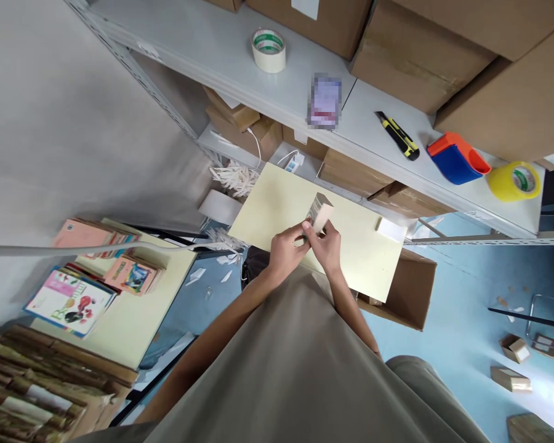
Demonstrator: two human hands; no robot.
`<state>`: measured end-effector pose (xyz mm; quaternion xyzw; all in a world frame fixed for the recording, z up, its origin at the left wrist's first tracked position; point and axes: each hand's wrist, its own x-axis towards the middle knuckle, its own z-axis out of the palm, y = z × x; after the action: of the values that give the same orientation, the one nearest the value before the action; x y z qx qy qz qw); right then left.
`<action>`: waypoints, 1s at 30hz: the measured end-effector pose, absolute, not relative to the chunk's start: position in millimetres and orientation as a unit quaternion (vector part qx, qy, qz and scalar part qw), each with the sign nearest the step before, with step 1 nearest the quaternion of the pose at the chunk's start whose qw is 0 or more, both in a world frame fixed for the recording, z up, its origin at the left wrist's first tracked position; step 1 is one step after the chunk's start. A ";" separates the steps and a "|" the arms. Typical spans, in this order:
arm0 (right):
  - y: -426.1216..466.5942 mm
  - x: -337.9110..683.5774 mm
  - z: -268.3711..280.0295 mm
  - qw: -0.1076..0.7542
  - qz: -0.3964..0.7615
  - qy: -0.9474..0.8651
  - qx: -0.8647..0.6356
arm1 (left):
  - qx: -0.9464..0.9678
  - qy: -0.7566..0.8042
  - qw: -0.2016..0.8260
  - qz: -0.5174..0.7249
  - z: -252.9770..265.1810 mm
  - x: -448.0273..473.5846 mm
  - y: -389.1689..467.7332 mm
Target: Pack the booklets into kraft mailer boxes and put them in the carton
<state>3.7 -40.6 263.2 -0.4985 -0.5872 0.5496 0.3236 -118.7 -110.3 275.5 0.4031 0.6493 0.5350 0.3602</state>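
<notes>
A small box (pixel 322 213), pale on one side and darker and printed on another, stands tilted above the pale yellow tabletop (pixel 353 261). My left hand (pixel 287 249) pinches its lower left end, with the fingers bent. On the other side, my right hand (pixel 325 247) grips the same end, thumb against the near face. My fingers cover the lower part of the box. To the right on the tabletop lies a white block-shaped item (pixel 391 229), perhaps a small box or stack of paper.
The grey shelf (pixel 212 58) ahead carries masking tape (pixel 268 52), a box cutter (pixel 397 135), an orange-blue tape dispenser (pixel 459 159), yellow tape (pixel 514 181) and cartons (pixel 425 61). Books (pixel 71 300) lie on a left side table. An open carton (pixel 413 289) sits below the tabletop's right end.
</notes>
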 end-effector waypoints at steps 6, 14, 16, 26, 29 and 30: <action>-24.7 6.3 270.7 0.385 0.567 -0.537 -0.491 | 0.372 0.623 0.381 0.573 273.9 -143.6 -109.7; -26.4 3.2 267.2 0.348 0.682 -0.512 -0.391 | 0.264 0.549 0.550 0.571 272.0 -179.5 -106.6; -25.0 3.6 266.4 0.343 0.669 -0.529 -0.394 | 0.270 0.542 0.546 0.579 273.3 -179.0 -107.4; -18.1 16.1 285.6 0.349 0.535 -0.685 -0.350 | 0.489 0.624 0.268 0.547 277.0 -211.3 -110.5; -23.4 13.8 291.2 0.360 0.503 -0.709 -0.339 | 0.512 0.625 0.206 0.553 284.4 -216.1 -112.0; -24.8 12.7 291.9 0.366 0.500 -0.709 -0.338 | 0.513 0.622 0.199 0.557 287.2 -215.9 -112.6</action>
<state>12.7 -24.8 291.9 -0.3376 -0.7085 0.5000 0.3661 -215.9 -112.6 287.2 0.5128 0.6223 0.5569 0.1991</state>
